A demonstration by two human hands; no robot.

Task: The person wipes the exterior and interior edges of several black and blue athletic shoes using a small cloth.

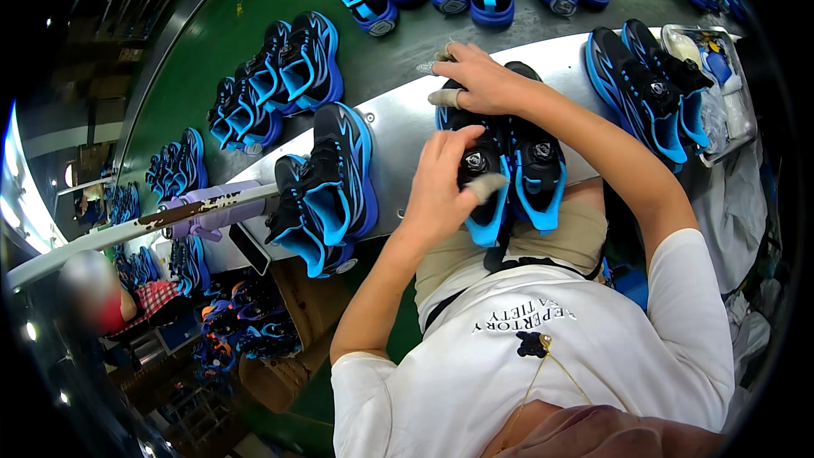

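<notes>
Head view: a person sits at a metal surface (398, 131) beside a green belt (254, 25), with a pair of shoes (538, 178) – black with bright blue soles and trim – lying at the near edge, toes hanging over the person's lap. The left hand (441, 187) is closed around the left shoe of that pair, fingers bent over its top by the round dial, and a pale cover shows on the thumb tip. The right hand (479, 80) lies spread and fairly flat over the far ends of both shoes, pressing them to the surface; one of its fingers wears a pale cover too.

The step in hand looks like a check or adjustment at the top of the left shoe while the other hand steadies the pair. Judging from the overhang, whatever comes next calls for the right hand's weight to stay on until the left has a firm hold, or the shoes could tip off the edge.

A second pair (326, 191) sits to the left on the surface, near a purple bottle (212, 208) and a long pale bar (127, 229). A third pair (644, 89) lies to the right, beside a metal tray (749, 110) of small items too blurred to tell. More shoes (284, 76) ride the belt.
</notes>
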